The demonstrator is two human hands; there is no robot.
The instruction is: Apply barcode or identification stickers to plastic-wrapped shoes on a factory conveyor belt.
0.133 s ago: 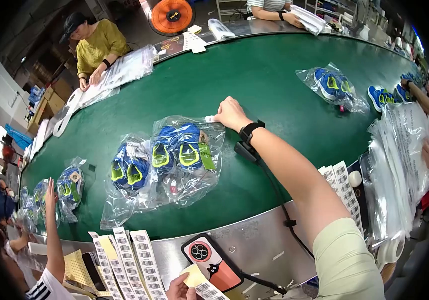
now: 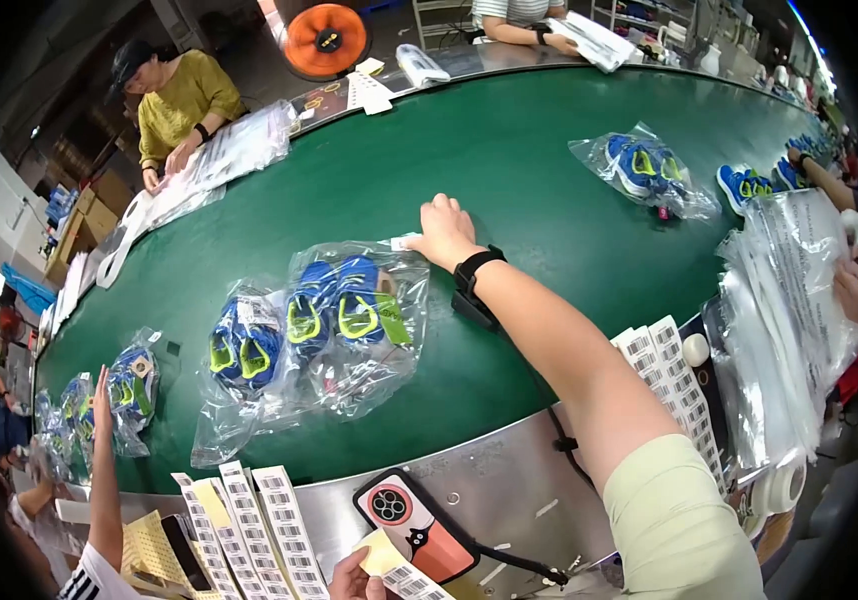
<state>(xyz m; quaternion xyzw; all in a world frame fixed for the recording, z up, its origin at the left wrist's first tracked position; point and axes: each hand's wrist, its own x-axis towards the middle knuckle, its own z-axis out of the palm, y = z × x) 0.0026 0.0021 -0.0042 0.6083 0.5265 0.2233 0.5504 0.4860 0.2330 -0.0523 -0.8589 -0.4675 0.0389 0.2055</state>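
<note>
A: Which step does this look like?

B: Handling a small white label [image 2: 404, 243] at the top right corner of a clear bag, I'd judge. The right hand [image 2: 446, 232] is right at it, thumb side against the label.

A: And the bagged blue shoes [image 2: 357, 282]?

B: Just left of those fingers and nearer the person, lying on the green work surface [image 2: 509, 190]. A second bagged pair [image 2: 261, 338] lies beyond it, further left of the fingers.

A: Are the right fingers pinching or pressing?

B: I can't tell. They're curled and close together, knuckles up, and the contact is partly hidden.

A: How's the arm?

B: Extended forward from the lower right, slanting inward, the black wristband [image 2: 476, 268] just behind the hand, palm down.

A: The other one?

B: The left hand [image 2: 349, 580] is low, near the edge, its thumb and finger narrowed on a barcode label strip [image 2: 404, 578]. The phone [image 2: 449, 553] lies just beyond and right of those fingers.

A: What would the next move call for?

B: Probably a light right thumb, so the label sits flat and the film doesn't wrinkle.
</note>
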